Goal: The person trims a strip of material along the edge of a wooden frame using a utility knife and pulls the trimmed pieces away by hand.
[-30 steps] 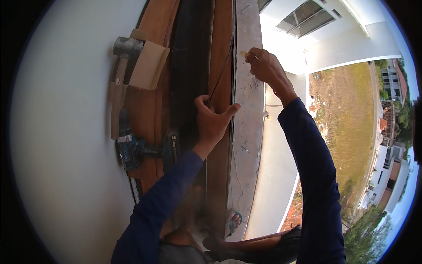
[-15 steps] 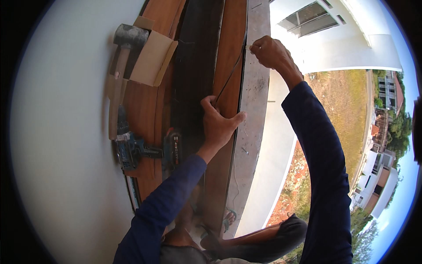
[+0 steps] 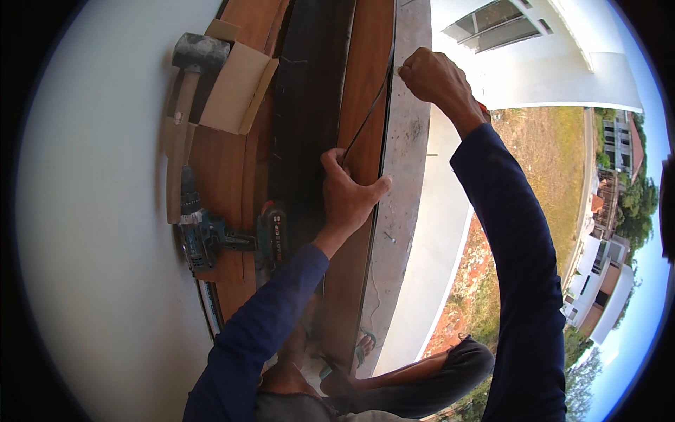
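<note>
My left hand (image 3: 349,199) lies on a long reddish-brown wooden board (image 3: 373,56). Its fingers curl round a thin black strip (image 3: 365,121), while the thumb reaches across to the board's right edge. From those fingers the strip slants up and right, then meets the dark line along that edge. My right hand (image 3: 434,76) is closed in a fist beside the upper part of the strip, over the grey concrete ledge (image 3: 410,126). What the fist holds, if anything, is hidden. A small red spot shows behind the right wrist.
On the left, a mallet (image 3: 200,53) leans on an open cardboard box (image 3: 232,91). Below them lies a cordless drill (image 3: 211,239). A nail-like piece (image 3: 389,237) is on the ledge. A dark channel (image 3: 309,91) runs left of the board. Grass and houses show beyond the ledge.
My right fist has turned slightly and risen a little. The left hand keeps its place on the board and strip. The whole view has shifted slightly.
</note>
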A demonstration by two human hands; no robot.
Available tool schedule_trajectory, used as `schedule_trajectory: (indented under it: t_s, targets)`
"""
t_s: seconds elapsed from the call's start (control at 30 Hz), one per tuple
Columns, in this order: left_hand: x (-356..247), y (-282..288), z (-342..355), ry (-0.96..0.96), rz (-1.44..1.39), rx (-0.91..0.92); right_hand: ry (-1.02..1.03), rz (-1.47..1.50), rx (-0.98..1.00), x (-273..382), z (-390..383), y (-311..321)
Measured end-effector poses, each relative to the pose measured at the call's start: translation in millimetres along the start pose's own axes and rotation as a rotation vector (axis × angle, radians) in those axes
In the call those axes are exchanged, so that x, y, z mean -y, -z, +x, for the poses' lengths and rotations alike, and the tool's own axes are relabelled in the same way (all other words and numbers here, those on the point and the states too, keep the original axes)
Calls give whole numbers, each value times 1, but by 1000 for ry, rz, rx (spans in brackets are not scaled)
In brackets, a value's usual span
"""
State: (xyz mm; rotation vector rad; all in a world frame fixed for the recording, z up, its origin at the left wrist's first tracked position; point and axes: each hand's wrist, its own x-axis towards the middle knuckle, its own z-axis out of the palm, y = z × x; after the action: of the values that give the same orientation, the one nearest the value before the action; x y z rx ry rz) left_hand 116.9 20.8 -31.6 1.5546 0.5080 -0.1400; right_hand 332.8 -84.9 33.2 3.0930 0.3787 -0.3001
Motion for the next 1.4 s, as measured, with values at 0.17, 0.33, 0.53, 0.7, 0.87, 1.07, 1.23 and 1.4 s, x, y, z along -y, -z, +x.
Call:
schedule_trajectory:
  t_s: [0.17,0.33,0.53,0.7,0.87,1.07,1.23,1.4]
  targets:
    - [5,-2,3,-29,-22,5,-3,-42,39,5,-4,5]
    - [4,-1,3,-34,29,-25,6,-70,41,9,-10,6]
    - [-3,0,0,16,12,-10,-19,-55,10,11,-11,7]
    - [-1,1,0,7,-27,-3,-5,-66,13,15,-14,9]
    - [4,0,2,-19,-47,-9,2,-92,44,17,-17,11]
    - [-3,2,0,14,-33,10,-10,-65,-26,13,-12,6]
    - [7,-1,3,-50,-57,-25,14,-82,-8,19,-17,10]
    - [0,1,1,-6,-34,2,23,-110,24,16,-19,10]
